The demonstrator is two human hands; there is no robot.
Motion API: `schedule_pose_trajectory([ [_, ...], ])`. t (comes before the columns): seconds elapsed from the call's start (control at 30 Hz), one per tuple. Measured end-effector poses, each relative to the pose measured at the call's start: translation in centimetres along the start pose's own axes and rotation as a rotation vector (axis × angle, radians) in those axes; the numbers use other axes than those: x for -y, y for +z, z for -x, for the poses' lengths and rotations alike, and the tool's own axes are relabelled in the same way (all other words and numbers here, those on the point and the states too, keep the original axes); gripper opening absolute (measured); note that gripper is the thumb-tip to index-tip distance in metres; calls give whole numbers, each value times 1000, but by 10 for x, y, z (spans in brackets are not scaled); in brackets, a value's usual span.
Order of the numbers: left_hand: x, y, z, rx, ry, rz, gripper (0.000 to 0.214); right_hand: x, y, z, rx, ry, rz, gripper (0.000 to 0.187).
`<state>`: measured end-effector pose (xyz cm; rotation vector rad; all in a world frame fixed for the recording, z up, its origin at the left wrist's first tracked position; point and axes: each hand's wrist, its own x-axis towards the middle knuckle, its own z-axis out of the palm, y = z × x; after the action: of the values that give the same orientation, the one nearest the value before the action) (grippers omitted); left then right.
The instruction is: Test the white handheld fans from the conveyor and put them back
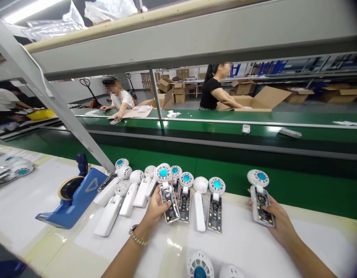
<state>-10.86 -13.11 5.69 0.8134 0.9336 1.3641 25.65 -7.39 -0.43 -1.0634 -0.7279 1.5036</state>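
Observation:
My left hand [155,210] is closed around a handheld fan [163,173] with a white round head, a blue centre and a clear body showing black parts inside. My thumb lies across that body, just in front of a row of similar fans. Off to the right, my right hand [278,219] grips another handheld fan [258,177] by its body, head up, near the belt edge. Between the hands lie a white-bodied fan [199,212] and a clear-bodied fan [215,212]. Several more fans [109,216] lie left of my left hand, white bodies mostly facing up.
A blue tape dispenser [76,204] stands on the white worktable [233,247] at the left. Beyond runs a green conveyor belt [230,170]. Overhead is a shelf beam [178,42], with a slanted post [65,112] at left. Co-workers and cardboard boxes [265,98] are across the belt.

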Motion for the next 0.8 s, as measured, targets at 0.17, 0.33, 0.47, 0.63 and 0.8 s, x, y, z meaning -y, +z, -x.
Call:
schedule_pose_trajectory([
  [0.17,-9,-4,2,75,-29,119,49,10,11,14,23,-7,-33,40],
  [0.33,-24,10,16,143,-38,53,64,28,23,44,-5,20,-149,63],
  [0.47,-19,14,48,1,-182,-113,63,19,17,86,-8,120,10,60],
  [0.63,16,11,96,-314,-283,-262,67,-22,17,146,-185,256,214,55],
  [0.8,54,39,122,-479,-264,-468,50,-46,43,170,-276,184,308,52],
])
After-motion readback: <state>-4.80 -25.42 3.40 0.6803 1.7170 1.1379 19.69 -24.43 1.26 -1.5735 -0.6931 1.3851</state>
